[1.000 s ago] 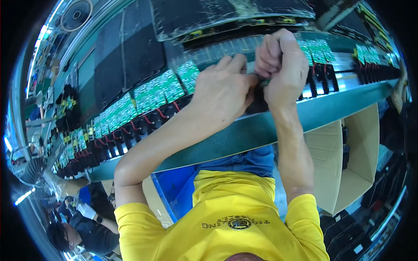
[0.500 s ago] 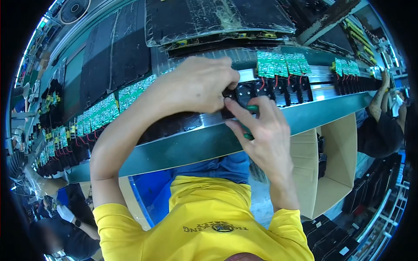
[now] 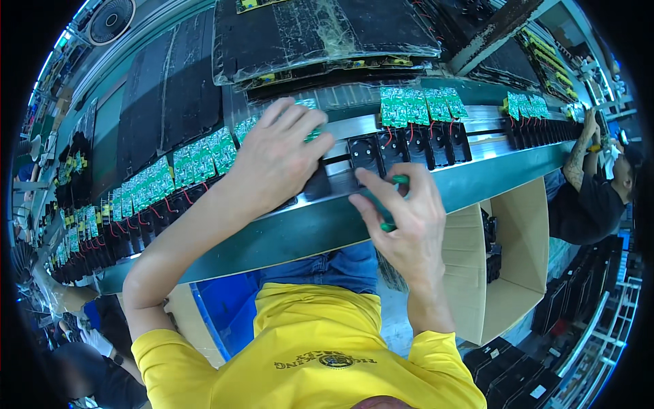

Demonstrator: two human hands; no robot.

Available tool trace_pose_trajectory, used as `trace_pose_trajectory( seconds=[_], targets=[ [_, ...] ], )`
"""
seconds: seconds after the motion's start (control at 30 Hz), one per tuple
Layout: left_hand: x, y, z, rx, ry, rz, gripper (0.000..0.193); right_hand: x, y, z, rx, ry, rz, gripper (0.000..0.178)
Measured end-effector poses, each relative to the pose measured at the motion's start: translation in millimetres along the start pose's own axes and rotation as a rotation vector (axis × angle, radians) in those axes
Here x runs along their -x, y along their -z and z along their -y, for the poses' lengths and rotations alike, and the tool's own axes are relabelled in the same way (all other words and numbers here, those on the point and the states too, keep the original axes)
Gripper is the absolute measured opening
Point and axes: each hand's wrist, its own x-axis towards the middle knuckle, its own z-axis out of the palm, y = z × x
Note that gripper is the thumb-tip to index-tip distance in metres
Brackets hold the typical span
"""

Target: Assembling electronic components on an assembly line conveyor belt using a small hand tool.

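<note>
- Yellow short-sleeved cloth shirt [image 3: 313, 324] and blue denim jeans [image 3: 334, 271] belong to the person at the bench.
- Below the bench edge, a blue plastic bin [image 3: 219, 308] sits to the left of the jeans, and an open brown cardboard box [image 3: 521, 255] with black parts inside sits to the right.
- The long green bench [image 3: 293, 233] curves across the view, its front edge just beyond the jeans.
- The right hand [image 3: 411, 208] holds a green-handled hand tool [image 3: 400, 180] within its grasp, thumb and index finger spread apart; most of the tool is hidden.
- Those two fingertips are close to the nearest black rectangular plastic casing [image 3: 366, 155]; whether they touch it, I cannot tell.
- The left hand [image 3: 279, 158] is bent over the line, fingers half curled, beside another dark casing [image 3: 317, 184]; whether it grips anything is hidden.
- Black casings stand side by side on a silver metal rail [image 3: 487, 131], joined by thin red wires [image 3: 390, 136] to green rectangular circuit boards [image 3: 395, 109] behind them.
- Beyond lie large flat black panels [image 3: 286, 41].
- Farther off, a co-worker in black [image 3: 586, 204] is at the right, and a round fan [image 3: 112, 19] is at the upper left.
</note>
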Motion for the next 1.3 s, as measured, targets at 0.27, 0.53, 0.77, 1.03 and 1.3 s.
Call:
trace_pose_trajectory(
  seconds=[0.27, 0.53, 0.77, 1.03, 1.3],
  targets=[
    [-11.2, 23.8, 17.8, -0.010, 0.012, -0.139, 0.023, -1.7, 15.1, -11.5, -0.095, -0.060, -0.042, 0.039],
    [-132.7, 3.5, 160.7, -0.414, 0.334, -0.325, 0.032, -2.7, 14.0, -20.9, -0.147, -0.065, -0.017, 0.039],
    [-169.9, -20.6, 199.5, -0.221, 0.449, 0.023, 0.029, 0.1, 16.0, -27.2, -0.158, -0.145, -0.003, 0.039],
    [-164.7, 16.4, 123.1, 0.415, 0.291, 0.039, 0.044, -19.9, 30.8, -22.2, -0.235, -0.160, -0.130, 0.042],
    [-80.4, 62.3, -24.8, 0.676, 0.020, -0.021, 0.088, -51.7, 30.4, -16.2, -0.614, -0.225, -0.169, 0.040]
  ],
)
